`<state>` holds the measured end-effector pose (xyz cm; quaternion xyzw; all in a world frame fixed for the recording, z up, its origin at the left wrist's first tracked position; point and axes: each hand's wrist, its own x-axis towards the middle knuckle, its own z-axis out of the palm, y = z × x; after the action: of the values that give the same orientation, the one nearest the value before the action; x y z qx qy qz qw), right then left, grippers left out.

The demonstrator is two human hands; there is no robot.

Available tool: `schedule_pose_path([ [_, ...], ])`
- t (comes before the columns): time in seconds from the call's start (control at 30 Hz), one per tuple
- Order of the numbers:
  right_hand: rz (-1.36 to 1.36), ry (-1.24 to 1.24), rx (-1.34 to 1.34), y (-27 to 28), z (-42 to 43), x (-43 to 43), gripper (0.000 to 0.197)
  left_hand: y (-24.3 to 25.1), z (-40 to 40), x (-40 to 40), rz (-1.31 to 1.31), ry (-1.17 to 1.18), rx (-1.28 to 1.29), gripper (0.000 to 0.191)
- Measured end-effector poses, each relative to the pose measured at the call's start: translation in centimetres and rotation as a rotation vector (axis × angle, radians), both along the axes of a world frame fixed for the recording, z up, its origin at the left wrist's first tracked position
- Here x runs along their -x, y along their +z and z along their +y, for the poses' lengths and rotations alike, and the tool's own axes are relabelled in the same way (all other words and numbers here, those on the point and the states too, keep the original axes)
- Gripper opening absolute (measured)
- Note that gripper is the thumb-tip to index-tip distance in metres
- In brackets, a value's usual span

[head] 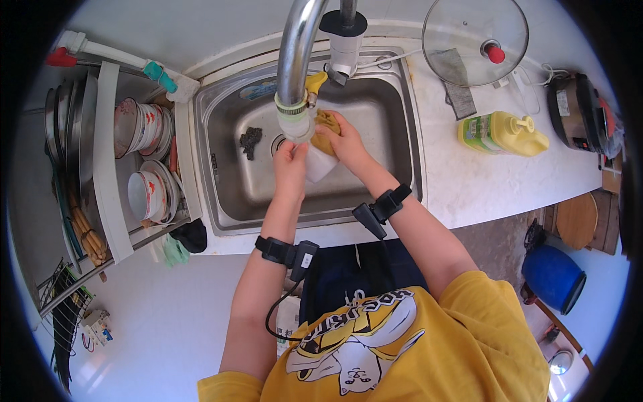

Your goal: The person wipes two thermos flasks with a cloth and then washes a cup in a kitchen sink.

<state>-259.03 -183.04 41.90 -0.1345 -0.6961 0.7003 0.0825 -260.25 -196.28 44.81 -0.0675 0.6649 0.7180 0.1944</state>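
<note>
Over the stainless steel sink, below the faucet, both my hands are around a smooth white object. My left hand grips its left edge, with the fingertips partly hidden by the faucet's end. A yellowish-brown cloth is bunched in my right hand and pressed against the white object. The object's upper part is covered, so its exact kind is unclear. A dark scouring pad lies in the basin, left of the partly hidden drain.
Right of the sink, the white counter bears a yellow detergent bottle lying down, a grey cloth, a glass lid and a rice cooker. A rack at left holds bowls. A white device stands behind the faucet.
</note>
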Motion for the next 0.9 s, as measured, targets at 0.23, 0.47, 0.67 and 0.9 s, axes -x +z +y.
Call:
schedule_pose_path([
  [0.23,-0.201,-0.119,-0.2,-0.6,-2.0,-2.0,0.043,-0.5,0.1,-1.7,0.061,0.152,0.059,0.009],
  [0.47,-0.308,-0.217,0.066,-5.4,1.8,-0.9,0.034,0.0,0.8,-2.7,0.016,0.126,-0.075,0.011],
  [0.67,-0.289,-0.127,-0.097,-0.3,-2.1,-1.1,0.029,-1.7,-0.9,-2.0,0.001,0.18,-0.038,0.013],
  [0.9,-0.46,-0.076,0.184,-5.8,2.0,-0.7,0.027,0.0,-1.0,-1.8,-0.029,0.03,-0.092,0.012],
])
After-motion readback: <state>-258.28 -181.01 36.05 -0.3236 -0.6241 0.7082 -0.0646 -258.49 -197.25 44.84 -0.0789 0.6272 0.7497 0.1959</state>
